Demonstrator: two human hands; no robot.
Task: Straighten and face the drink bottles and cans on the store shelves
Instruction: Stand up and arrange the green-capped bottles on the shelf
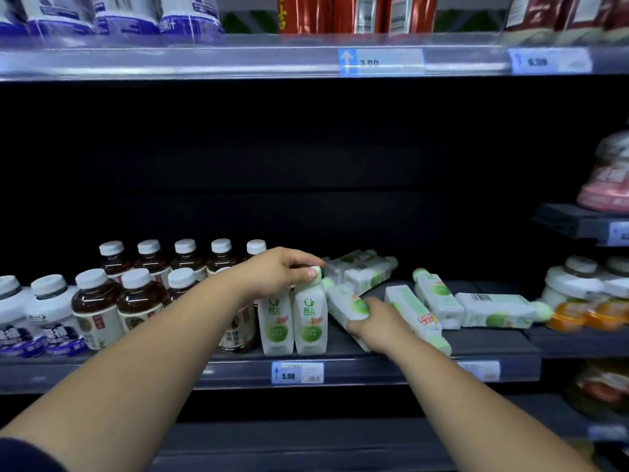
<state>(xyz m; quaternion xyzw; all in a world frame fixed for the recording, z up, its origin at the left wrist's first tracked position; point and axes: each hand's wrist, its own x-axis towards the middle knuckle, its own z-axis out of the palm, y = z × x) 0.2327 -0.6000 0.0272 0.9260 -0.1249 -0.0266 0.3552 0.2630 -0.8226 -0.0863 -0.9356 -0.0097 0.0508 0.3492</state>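
Two white-and-green drink bottles stand upright side by side at the shelf front; my left hand (284,272) grips the pale green cap of the right one (310,321), beside the left one (275,323). My right hand (376,321) holds a third white-and-green bottle (347,303), tilted with its cap up and to the left. Several more of the same bottles lie toppled on the shelf: one by my right wrist (413,313), one behind it (437,298), one flat to the right (497,310), and two at the back (366,272).
Brown tea bottles with white caps (97,308) stand in rows on the left, with white-and-blue bottles (51,315) at the far left. Orange-labelled bottles (578,301) stand on the right. The dark shelf edge (391,371) carries a 5.00 price tag (297,372). An upper shelf (238,57) holds more drinks.
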